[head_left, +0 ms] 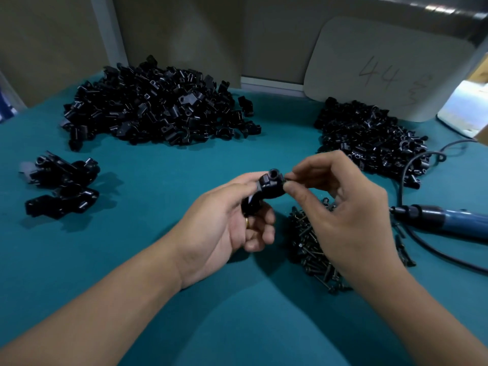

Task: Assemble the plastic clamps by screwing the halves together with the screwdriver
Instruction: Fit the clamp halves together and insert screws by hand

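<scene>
Clamp [269, 187] in left hand [227, 220], bore facing up-away, long axis tilted | right hand [340, 207] grip pinches its side | teal worktop [184, 299], beige wall [184, 27]

A bench [163, 260] covered in teal cloth fills the lower view. Behind it stands a plain beige wall [184, 30], with a pale upright strip [108, 30] running down at the left and a light ledge [272, 84] along its foot near the middle. At the right a rounded grey board [383, 67], marked "44" in pencil, leans upright on the bench. A dark shiny bar [449, 9] crosses the top right corner. Bright light falls on a white surface [462, 107] at the far right edge.
</scene>
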### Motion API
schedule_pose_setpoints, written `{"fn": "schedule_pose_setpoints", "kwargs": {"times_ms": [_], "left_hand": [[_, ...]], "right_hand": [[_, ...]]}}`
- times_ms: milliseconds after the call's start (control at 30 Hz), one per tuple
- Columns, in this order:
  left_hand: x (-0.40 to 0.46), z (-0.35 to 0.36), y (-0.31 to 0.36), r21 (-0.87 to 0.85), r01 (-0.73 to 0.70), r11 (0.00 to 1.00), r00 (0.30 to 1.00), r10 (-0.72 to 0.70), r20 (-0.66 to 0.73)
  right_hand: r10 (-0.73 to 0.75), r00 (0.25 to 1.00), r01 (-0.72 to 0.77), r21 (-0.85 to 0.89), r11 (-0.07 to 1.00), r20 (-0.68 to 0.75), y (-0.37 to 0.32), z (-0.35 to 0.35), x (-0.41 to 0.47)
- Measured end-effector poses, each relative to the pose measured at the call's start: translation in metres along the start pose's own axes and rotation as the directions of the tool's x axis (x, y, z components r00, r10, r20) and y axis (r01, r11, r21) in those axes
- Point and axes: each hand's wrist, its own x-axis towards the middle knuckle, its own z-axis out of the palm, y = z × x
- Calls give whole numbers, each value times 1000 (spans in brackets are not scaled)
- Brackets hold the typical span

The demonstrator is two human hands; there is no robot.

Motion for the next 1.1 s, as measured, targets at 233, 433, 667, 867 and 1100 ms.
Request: {"fn": "schedule_pose_setpoints", "kwargs": {"times_ms": [233,433,667,867,1100], "left_hand": [[4,1,-12,184,-148,972,989,150,-1],[6,3,-17,370,-266,890,956,294,-18],[8,-5,-15,280,-289,915,947,316,-54],[6,-2,-13,270,-273,923,955,293,-37],[4,0,-13,353,-279,893,953,304,-15]], "right_hand": [[128,990,-131,48,990,66,0,-2,0],[139,985,-136,-35,990,98,-3,0,-3],[189,964,-210,98,973,187,-7,-1,-6],[110,974,-81,-150,985,196,-6,-2,-2],[147,956,-104,-175,979,252,-5,-3,-1]]}}
